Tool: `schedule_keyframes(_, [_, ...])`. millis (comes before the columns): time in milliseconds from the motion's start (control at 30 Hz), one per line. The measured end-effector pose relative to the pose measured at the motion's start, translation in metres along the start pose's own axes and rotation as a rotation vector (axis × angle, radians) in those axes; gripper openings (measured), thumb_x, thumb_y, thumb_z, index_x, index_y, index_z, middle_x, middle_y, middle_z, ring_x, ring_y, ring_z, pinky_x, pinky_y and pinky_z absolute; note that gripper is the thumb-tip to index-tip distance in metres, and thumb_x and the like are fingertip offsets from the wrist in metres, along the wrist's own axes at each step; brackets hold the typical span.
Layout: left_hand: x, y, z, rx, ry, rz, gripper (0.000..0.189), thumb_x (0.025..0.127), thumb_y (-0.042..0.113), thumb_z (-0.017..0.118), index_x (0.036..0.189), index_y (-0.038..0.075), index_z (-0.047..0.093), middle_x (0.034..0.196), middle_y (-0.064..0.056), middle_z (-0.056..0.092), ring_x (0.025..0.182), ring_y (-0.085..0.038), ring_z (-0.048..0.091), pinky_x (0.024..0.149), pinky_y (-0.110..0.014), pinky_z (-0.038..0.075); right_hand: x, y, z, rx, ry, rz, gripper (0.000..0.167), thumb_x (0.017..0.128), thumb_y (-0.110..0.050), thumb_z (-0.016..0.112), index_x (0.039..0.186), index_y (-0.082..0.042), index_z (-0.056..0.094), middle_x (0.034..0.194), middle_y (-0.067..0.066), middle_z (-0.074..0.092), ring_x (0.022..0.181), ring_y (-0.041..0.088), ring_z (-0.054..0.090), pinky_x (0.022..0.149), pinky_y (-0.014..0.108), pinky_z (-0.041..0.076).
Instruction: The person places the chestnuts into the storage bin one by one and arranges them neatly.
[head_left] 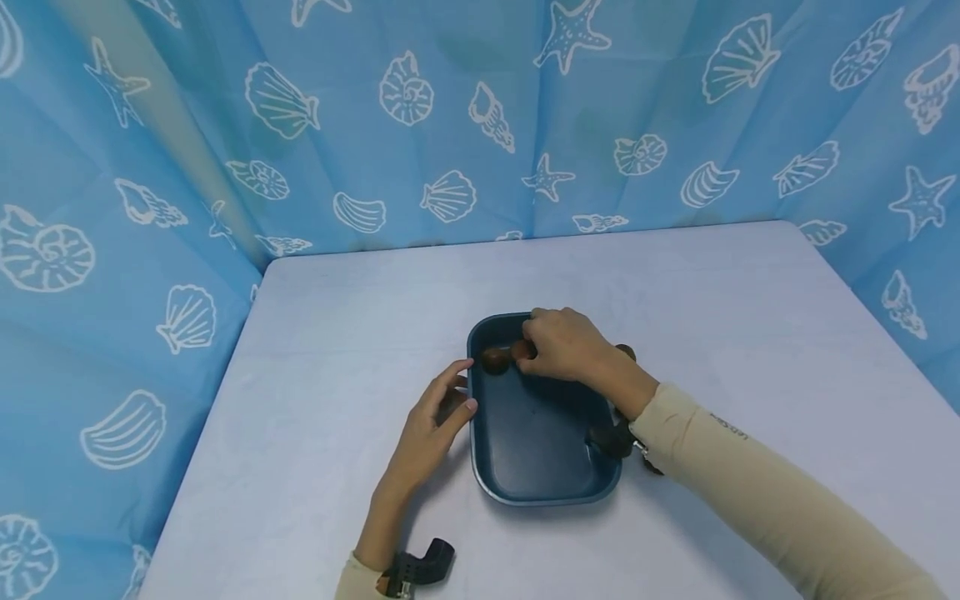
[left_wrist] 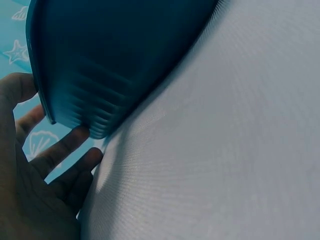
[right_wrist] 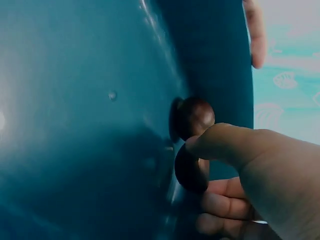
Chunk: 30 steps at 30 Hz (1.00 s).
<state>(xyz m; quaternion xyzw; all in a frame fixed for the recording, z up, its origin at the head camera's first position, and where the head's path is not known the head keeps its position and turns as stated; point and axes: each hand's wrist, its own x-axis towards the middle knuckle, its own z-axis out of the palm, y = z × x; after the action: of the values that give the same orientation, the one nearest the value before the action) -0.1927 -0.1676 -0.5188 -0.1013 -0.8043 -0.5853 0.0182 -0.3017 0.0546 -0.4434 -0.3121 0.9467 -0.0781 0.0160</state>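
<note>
A deep blue rectangular tray stands on the table. My right hand reaches into its far end and pinches a glossy brown chestnut between thumb and fingers. Another rounded chestnut lies beside it, close to the tray's far left corner. At the tray's left side my left hand has its fingers spread, with fingertips touching the rim and outer wall. The left wrist view shows those fingers against the ribbed outside wall.
More brown pieces lie on the table right of the tray, partly hidden under my right arm. The white-covered table extends around the tray. A blue shell-patterned curtain hangs behind and at the sides.
</note>
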Motion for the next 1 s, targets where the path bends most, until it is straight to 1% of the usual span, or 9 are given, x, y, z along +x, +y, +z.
schedule_keyframes(100, [0.001,0.005,-0.001,-0.017,-0.014,-0.005,0.052,0.101,0.023,0.061,0.150,0.028,0.045,0.132,-0.010,0.055,0.114,-0.028,0.057,0.102,-0.049,0.044,0.001,0.000,0.003,-0.044,0.017,-0.018,0.028,0.083,-0.032,0.078,0.072,-0.012,0.063,0.071,0.001,0.051,0.057,0.017,0.049,0.054,0.032,0.042])
schedule_keyframes(233, [0.001,0.007,0.000,-0.007,-0.026,-0.023,0.052,0.102,0.022,0.061,0.151,0.026,0.044,0.133,-0.012,0.055,0.118,-0.032,0.055,0.103,-0.051,0.042,0.000,-0.002,0.007,-0.089,0.046,-0.028,0.029,0.083,-0.033,0.079,0.073,-0.011,0.063,0.072,0.002,0.052,0.057,0.017,0.049,0.057,0.035,0.046])
schedule_keyframes(333, [-0.001,0.004,0.000,0.016,-0.024,-0.027,0.052,0.101,0.027,0.062,0.150,0.031,0.045,0.131,-0.008,0.056,0.119,-0.030,0.054,0.104,-0.052,0.040,-0.001,-0.003,0.009,-0.097,0.065,-0.035,0.029,0.083,-0.033,0.078,0.071,-0.012,0.061,0.071,0.001,0.051,0.056,0.016,0.048,0.055,0.034,0.046])
schedule_keyframes(433, [-0.001,0.001,0.000,0.046,-0.017,-0.016,0.051,0.100,0.033,0.062,0.148,0.040,0.044,0.130,-0.001,0.056,0.117,-0.024,0.055,0.104,-0.049,0.041,-0.002,-0.004,0.003,-0.073,0.080,-0.035,0.026,0.084,-0.031,0.076,0.072,-0.011,0.063,0.070,0.001,0.051,0.056,0.016,0.048,0.055,0.035,0.045])
schedule_keyframes(533, [-0.001,-0.001,-0.001,0.070,-0.002,-0.002,0.050,0.100,0.039,0.062,0.146,0.045,0.044,0.129,0.004,0.056,0.115,-0.018,0.055,0.103,-0.047,0.042,-0.005,-0.007,-0.010,-0.024,0.096,-0.014,0.028,0.086,-0.033,0.076,0.088,-0.005,0.072,0.078,0.004,0.058,0.063,0.019,0.055,0.063,0.039,0.050])
schedule_keyframes(600, [-0.001,-0.002,-0.001,0.076,0.003,0.005,0.050,0.099,0.042,0.061,0.146,0.046,0.044,0.130,0.006,0.056,0.114,-0.017,0.056,0.102,-0.047,0.042,-0.010,-0.007,-0.019,0.007,0.101,0.008,0.035,0.088,-0.034,0.076,0.101,-0.002,0.074,0.087,0.007,0.063,0.069,0.021,0.059,0.071,0.042,0.053])
schedule_keyframes(667, [-0.001,-0.003,-0.001,0.079,0.005,0.008,0.050,0.099,0.042,0.061,0.146,0.046,0.044,0.131,0.007,0.056,0.114,-0.017,0.056,0.102,-0.048,0.042,-0.016,-0.005,-0.027,0.034,0.108,0.026,0.038,0.089,-0.033,0.075,0.111,-0.002,0.073,0.095,0.008,0.065,0.074,0.021,0.061,0.074,0.043,0.053])
schedule_keyframes(867, [-0.001,-0.004,0.001,0.095,0.016,0.002,0.051,0.100,0.034,0.062,0.147,0.044,0.044,0.135,0.006,0.056,0.113,-0.017,0.057,0.102,-0.049,0.042,-0.042,0.005,-0.041,0.110,0.140,0.026,0.030,0.092,-0.027,0.071,0.112,-0.004,0.073,0.091,0.006,0.063,0.072,0.016,0.056,0.065,0.036,0.050])
schedule_keyframes(1000, [-0.001,0.003,0.002,0.066,0.018,-0.008,0.052,0.101,0.026,0.062,0.149,0.036,0.045,0.137,-0.002,0.056,0.113,-0.023,0.058,0.102,-0.050,0.042,-0.066,0.014,-0.049,0.144,0.147,0.043,0.029,0.094,-0.026,0.070,0.113,-0.005,0.073,0.090,0.003,0.061,0.075,0.016,0.057,0.066,0.035,0.050])
